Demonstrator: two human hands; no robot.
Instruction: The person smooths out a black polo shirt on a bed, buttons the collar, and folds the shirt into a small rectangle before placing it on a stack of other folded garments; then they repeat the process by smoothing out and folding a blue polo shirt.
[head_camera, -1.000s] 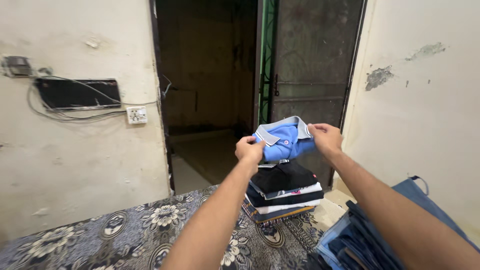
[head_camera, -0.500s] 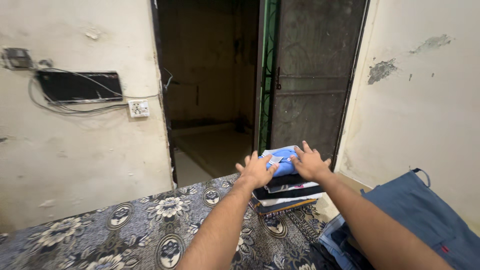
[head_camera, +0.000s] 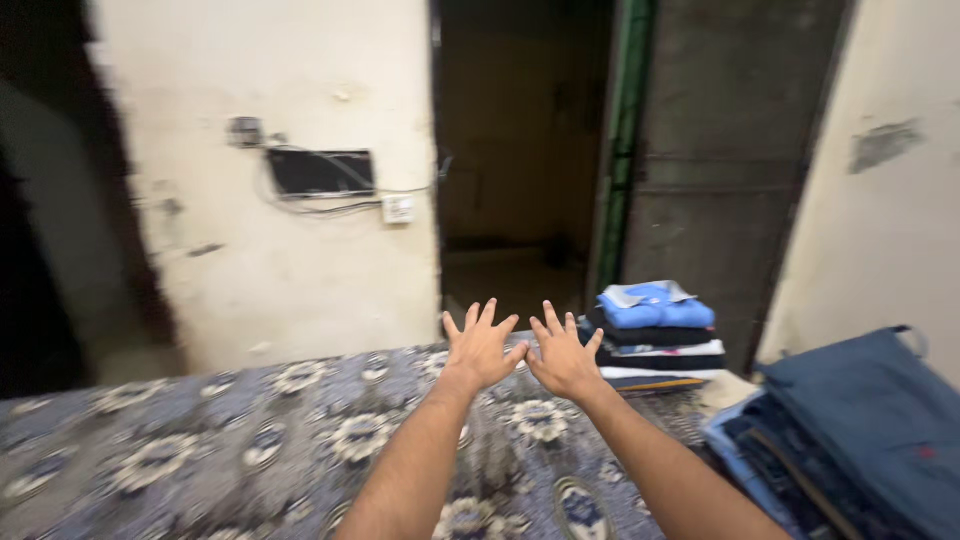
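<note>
Centre frame: my left hand (head_camera: 482, 345) and right hand (head_camera: 562, 352), fingers spread wide, empty, above the floral bedspread (head_camera: 250, 450). Folded blue collared shirt (head_camera: 655, 304) tops the clothes stack (head_camera: 655, 350), right of centre. Stacking looks done; another garment calls for a fresh grasp.

Floral bedspread (head_camera: 250, 440), wall socket (head_camera: 399, 208), dark doorway (head_camera: 515, 150), denim pile (head_camera: 850, 430).
</note>
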